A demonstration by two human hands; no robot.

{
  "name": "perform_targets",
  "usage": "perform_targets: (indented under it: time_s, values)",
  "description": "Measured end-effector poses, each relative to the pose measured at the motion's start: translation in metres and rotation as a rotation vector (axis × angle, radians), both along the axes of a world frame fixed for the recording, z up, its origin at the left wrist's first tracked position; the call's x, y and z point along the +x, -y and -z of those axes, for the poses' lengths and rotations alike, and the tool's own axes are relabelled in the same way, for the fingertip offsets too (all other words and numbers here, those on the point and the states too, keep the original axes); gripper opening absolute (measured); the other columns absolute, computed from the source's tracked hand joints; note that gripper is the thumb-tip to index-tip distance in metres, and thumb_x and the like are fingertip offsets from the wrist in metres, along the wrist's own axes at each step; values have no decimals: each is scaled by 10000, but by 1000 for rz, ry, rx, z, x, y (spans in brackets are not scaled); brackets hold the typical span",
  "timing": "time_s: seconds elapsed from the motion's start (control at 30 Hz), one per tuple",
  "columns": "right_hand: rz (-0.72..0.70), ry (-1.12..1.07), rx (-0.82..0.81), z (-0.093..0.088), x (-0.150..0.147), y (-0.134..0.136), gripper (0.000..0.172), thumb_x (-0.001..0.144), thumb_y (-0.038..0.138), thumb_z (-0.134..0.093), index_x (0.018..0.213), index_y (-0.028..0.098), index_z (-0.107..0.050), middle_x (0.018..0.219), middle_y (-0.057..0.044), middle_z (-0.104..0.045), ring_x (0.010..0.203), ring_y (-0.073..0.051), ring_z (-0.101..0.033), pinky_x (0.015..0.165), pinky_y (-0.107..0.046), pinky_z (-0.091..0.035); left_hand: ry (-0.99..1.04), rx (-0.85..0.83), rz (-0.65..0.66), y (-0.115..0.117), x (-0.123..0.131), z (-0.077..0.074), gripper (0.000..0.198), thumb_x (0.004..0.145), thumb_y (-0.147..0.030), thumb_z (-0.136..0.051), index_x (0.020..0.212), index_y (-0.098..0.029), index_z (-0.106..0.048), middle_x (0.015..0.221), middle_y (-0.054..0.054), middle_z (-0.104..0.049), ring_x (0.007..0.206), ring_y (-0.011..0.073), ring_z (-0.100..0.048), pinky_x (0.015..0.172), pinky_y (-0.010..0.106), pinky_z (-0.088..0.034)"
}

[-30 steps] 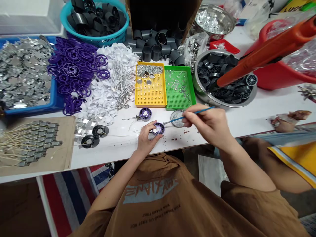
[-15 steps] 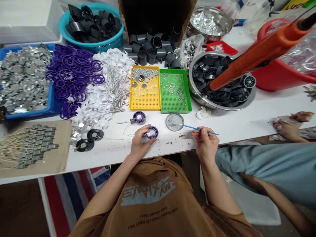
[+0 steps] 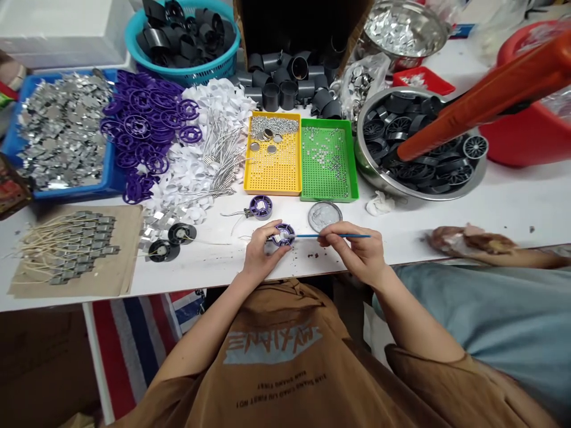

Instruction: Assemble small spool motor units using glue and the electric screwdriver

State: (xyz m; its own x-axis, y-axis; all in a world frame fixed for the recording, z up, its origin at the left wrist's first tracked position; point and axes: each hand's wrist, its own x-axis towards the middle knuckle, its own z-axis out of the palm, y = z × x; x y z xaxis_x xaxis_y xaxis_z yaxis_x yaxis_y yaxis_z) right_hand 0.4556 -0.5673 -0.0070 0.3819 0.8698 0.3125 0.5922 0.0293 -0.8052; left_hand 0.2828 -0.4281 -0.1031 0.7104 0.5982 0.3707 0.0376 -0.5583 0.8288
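My left hand [image 3: 261, 254] is closed around the edge of a small purple and black wheel-like part [image 3: 285, 232], holding it on the white table. My right hand [image 3: 359, 254] pinches a thin blue stick [image 3: 307, 236]. The stick's far end reaches the middle of the wheel-like part; its tip is too small to make out. Just behind the stick lies a round shallow dish [image 3: 325, 215] of greyish paste. A second purple and black wheel-like part [image 3: 261, 207], with thin wires, rests beyond my left hand.
Behind stand a yellow tray [image 3: 273, 178] and a green tray [image 3: 330, 184] with small metal pieces. A steel bowl [image 3: 468, 185] of black wheels is at right, an orange tool [image 3: 482, 101] above it. A co-worker's forearm [image 3: 535, 258] rests on the table's right. Purple rings [image 3: 147, 119] lie left.
My right hand has moved left, bringing the stick from the paste dish to the wheel-like part. The whole view has shifted slightly. The co-worker's hand and arm at right have moved.
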Motion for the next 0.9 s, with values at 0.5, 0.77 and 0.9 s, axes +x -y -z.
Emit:
perform_targets:
  time_s: [0.5, 0.77, 0.9]
  values:
    - [-248, 313, 0, -24, 6, -27, 99, 932, 167, -505, 923, 145, -601, 754, -52, -667, 671, -132, -624, 625, -241, -486, 0, 4, -7, -1, 0, 1, 328, 810, -303, -706, 1058, -205, -514, 1219, 134, -640, 1137, 242, -617, 941, 438, -497]
    - [-51, 169, 46, -31, -1, -16, 87, 909, 150, -546, 901, 175, -629, 715, -17, -678, 601, -115, -646, 570, -224, -509, 13, 20, -30, 0, 2, -2, 323, 800, -304, -719, 1033, -204, -518, 1194, 120, -655, 1122, 233, -622, 937, 425, -498]
    - [68, 98, 57, -19, -11, -11, 86, 903, 142, -559, 890, 179, -635, 684, -1, -672, 573, -110, -653, 540, -217, -510, 6, 29, -43, 1, 2, -1, 329, 806, -321, -711, 1041, -200, -516, 1184, 127, -657, 1104, 236, -633, 912, 422, -508]
